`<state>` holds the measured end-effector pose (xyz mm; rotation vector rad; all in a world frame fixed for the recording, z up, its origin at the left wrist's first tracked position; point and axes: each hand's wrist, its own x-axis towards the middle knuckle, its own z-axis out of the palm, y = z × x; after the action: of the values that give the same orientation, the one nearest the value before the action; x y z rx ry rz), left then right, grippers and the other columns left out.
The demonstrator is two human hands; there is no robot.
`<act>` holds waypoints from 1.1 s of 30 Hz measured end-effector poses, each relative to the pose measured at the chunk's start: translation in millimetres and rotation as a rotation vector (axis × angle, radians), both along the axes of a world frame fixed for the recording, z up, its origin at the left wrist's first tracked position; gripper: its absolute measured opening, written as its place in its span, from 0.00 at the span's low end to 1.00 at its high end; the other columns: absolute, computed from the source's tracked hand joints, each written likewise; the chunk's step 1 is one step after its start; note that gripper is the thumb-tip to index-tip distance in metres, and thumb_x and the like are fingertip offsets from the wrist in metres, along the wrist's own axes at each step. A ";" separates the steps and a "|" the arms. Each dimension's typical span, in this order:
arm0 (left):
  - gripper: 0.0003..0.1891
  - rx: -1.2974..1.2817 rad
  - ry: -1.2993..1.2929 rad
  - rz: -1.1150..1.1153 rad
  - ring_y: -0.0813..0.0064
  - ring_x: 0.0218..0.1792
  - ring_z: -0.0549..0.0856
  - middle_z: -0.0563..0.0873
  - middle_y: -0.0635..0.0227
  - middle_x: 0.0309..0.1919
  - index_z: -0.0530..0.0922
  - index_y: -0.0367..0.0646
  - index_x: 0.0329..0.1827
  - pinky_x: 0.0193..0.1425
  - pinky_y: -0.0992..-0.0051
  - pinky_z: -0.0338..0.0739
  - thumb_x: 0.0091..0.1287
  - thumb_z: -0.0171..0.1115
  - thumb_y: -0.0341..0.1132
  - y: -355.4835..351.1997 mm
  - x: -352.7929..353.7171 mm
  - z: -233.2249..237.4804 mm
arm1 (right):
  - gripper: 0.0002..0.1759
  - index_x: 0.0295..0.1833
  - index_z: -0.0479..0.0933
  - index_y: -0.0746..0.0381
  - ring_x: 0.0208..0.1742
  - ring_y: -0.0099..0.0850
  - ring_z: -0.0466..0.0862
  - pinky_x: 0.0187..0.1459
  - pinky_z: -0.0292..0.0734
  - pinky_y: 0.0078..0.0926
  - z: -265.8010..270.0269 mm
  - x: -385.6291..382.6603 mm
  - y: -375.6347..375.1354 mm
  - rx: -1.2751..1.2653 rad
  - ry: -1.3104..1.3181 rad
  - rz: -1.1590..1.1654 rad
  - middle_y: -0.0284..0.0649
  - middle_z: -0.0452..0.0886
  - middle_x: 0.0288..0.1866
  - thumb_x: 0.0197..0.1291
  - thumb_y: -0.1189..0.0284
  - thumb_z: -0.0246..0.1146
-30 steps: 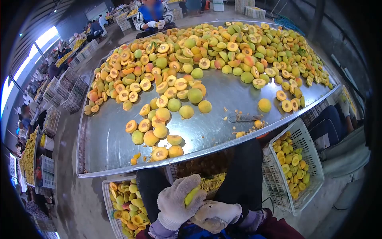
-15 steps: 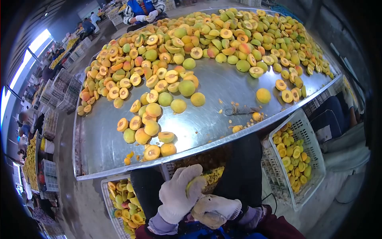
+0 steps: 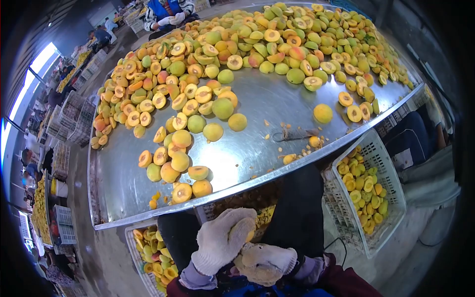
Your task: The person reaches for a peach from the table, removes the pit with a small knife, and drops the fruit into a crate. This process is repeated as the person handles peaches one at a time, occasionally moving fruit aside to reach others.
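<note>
In the head view, both my hands wear whitish knitted gloves and are close together over my lap, below the table's near edge. My left hand (image 3: pixel 222 238) is closed round a peach half (image 3: pixel 250 235), of which only a small yellow part shows beside the fingers. My right hand (image 3: pixel 267 263), its glove stained brown, is closed just below and right of it, touching or nearly touching. Anything inside my right hand is hidden. Beyond them, whole and halved yellow-green peaches (image 3: pixel 180 162) lie on the metal table (image 3: pixel 257 158), many halves with pits showing.
A looped tool (image 3: pixel 296 134) lies near the table edge among fruit scraps. Crates of peach halves stand right (image 3: pixel 366 242) and left (image 3: pixel 132 247) of my legs. Across the table sits a person (image 3: pixel 169 17) in white gloves. Further tables and stacked crates (image 3: pixel 74 116) line the left.
The view has shifted slightly, so the table appears a little further left. My left hand has turned, and the green-yellow fruit piece it holds is now mostly hidden. My right hand stays closed.
</note>
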<state>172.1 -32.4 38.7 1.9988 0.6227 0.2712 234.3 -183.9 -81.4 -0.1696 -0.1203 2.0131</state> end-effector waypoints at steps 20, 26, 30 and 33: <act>0.23 -0.997 -0.255 0.107 0.67 0.49 0.83 0.85 0.54 0.45 0.76 0.31 0.54 0.56 0.71 0.78 0.79 0.45 0.46 -35.9 5.9 -38.6 | 0.10 0.41 0.74 0.63 0.28 0.23 0.77 0.32 0.70 0.16 58.1 6.6 8.2 0.055 0.289 0.250 0.36 0.76 0.30 0.65 0.67 0.63; 0.28 -0.821 -0.399 0.451 0.65 0.53 0.83 0.83 0.52 0.52 0.73 0.32 0.59 0.58 0.67 0.78 0.78 0.45 0.53 14.5 -44.9 -51.1 | 0.10 0.38 0.73 0.62 0.23 0.22 0.72 0.44 0.73 0.22 52.3 21.9 6.1 0.054 0.261 0.118 0.31 0.73 0.29 0.70 0.67 0.57; 0.30 -0.538 -0.442 0.595 0.56 0.48 0.85 0.83 0.50 0.49 0.71 0.33 0.60 0.51 0.59 0.84 0.77 0.43 0.56 26.8 -99.0 -65.5 | 0.12 0.34 0.74 0.63 0.26 0.22 0.75 0.52 0.75 0.23 69.5 27.7 18.3 -0.031 -0.195 0.081 0.34 0.77 0.30 0.67 0.66 0.60; 0.21 -0.208 -0.337 0.677 0.64 0.51 0.85 0.84 0.55 0.52 0.76 0.34 0.56 0.56 0.65 0.79 0.78 0.45 0.44 36.8 -158.9 -62.8 | 0.09 0.40 0.78 0.67 0.38 0.27 0.81 0.56 0.76 0.26 41.4 16.2 10.3 -0.082 -0.412 0.009 0.38 0.81 0.39 0.65 0.71 0.62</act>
<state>13.2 4.3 -24.1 1.4435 1.0423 0.8896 250.5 -173.6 -40.0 -0.6369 -0.2990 1.9691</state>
